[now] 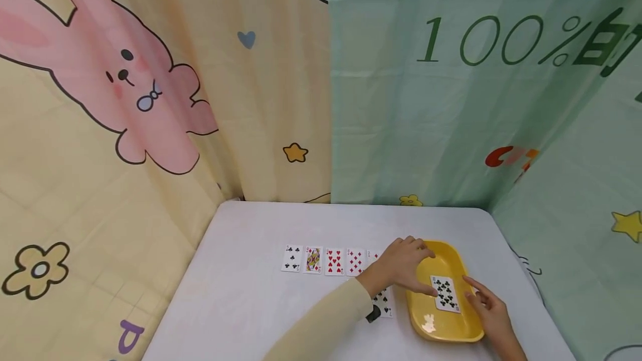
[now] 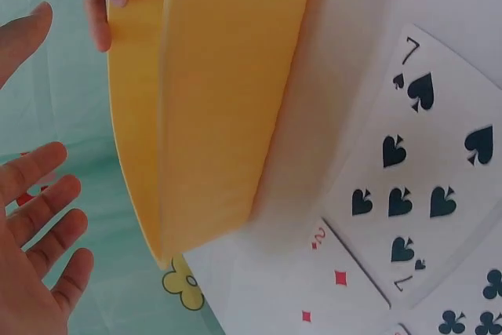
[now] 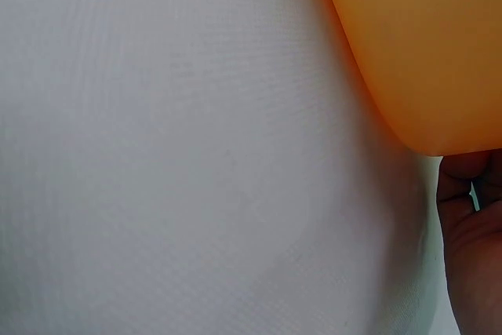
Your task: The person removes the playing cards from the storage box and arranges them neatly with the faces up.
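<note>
Spread wide, thumb well apart from the fingers — that's the left hand (image 1: 403, 262), with hold of nothing, hovering over the left side of the yellow tray (image 1: 438, 326). Right hand (image 1: 492, 309) is at the tray's opposite edge with its thumb and index finger apart and loosely bent; can't really tell if they touch the rim.

Main thing here is a playing card (image 1: 448, 298) covered in black clubs, lying face up inside the tray, between the two hands. From the head view the left thumb tip lines up with the card's left edge, but whether it makes contact is hard to say.

Left of the tray, on the white table (image 1: 241, 311), a row of face-up cards runs across: a club card (image 1: 292, 258), a face card (image 1: 313, 260), a heart card (image 1: 334, 262), a diamond card (image 1: 355, 261), then another red card (image 1: 372, 256) partly hidden by the left hand. Left wrist view also catches a seven of spades (image 2: 420, 174) near the tray. Behind the table hang a cream curtain (image 1: 281, 88) and a green curtain (image 1: 391, 116).
</note>
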`<state>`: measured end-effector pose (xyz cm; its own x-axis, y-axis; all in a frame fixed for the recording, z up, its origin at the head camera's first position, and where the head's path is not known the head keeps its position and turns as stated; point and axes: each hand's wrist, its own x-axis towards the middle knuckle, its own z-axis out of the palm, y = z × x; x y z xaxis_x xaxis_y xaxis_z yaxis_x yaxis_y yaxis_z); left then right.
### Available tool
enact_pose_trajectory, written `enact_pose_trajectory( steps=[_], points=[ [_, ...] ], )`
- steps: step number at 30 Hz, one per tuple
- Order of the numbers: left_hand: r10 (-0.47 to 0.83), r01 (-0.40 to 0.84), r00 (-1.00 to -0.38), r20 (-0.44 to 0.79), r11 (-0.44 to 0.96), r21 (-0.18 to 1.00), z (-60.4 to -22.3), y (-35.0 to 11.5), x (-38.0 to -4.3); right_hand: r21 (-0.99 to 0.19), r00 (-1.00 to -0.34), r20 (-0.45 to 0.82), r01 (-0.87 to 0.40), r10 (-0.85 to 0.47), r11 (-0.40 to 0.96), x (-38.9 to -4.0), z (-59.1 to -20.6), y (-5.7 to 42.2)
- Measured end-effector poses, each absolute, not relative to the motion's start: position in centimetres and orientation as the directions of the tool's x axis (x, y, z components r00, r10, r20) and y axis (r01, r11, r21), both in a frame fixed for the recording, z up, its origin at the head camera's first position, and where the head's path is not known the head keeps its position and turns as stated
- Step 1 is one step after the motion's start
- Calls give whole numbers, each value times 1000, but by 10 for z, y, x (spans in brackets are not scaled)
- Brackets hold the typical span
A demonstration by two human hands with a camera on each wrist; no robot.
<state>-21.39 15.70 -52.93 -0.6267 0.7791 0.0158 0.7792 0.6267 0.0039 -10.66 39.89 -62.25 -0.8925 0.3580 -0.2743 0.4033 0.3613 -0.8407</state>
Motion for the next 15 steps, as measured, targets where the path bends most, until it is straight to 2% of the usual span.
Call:
enact_pose_trajectory(
  steps=[9, 15],
  points=[
    [783, 782, -620, -43, 621, 39, -553, 185, -211, -847, -894, -286, 404, 344, 346, -106, -623, 400],
    [767, 767, -636, -85, 640, 45, -570, 197, -205, -870, -914, -228, 346, 336, 351, -105, -625, 401]
  ],
)
